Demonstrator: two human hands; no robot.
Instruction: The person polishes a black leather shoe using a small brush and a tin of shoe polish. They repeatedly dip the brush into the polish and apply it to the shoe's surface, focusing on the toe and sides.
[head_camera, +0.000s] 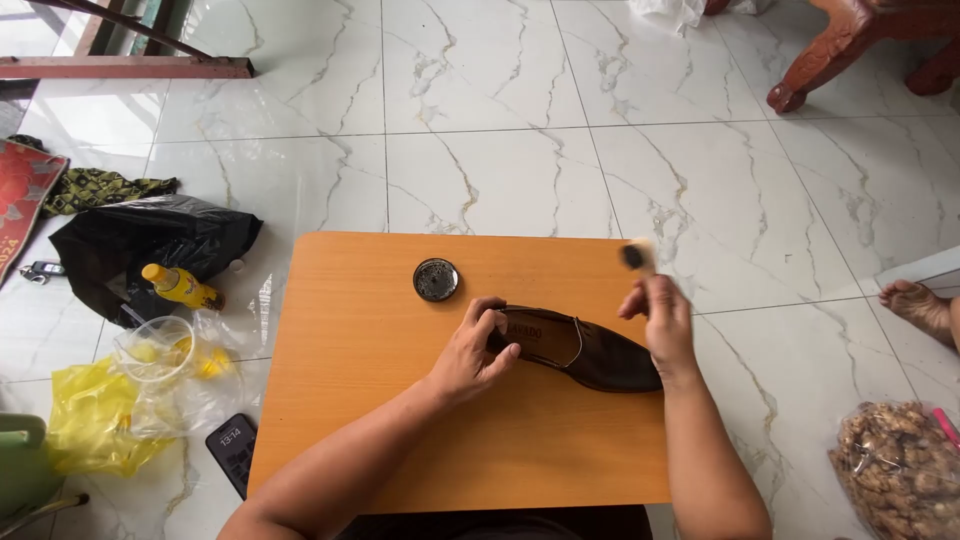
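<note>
Dark shoe lay on the orange desk, just nearer the person than the open polish tin. Left hand, fingers clamped on the heel opening, steadied it; right hand, closed around a blurred brush, hovered over the toe. Polishing appeared underway, extent unclear

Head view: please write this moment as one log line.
left hand: steadies dark brown leather shoe at heel | right hand: holds small brush over toe | round open polish tin: on orange wooden table

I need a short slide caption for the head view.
Left hand steadies a dark brown leather shoe on an orange wooden table; right hand holds a small brush.
</note>
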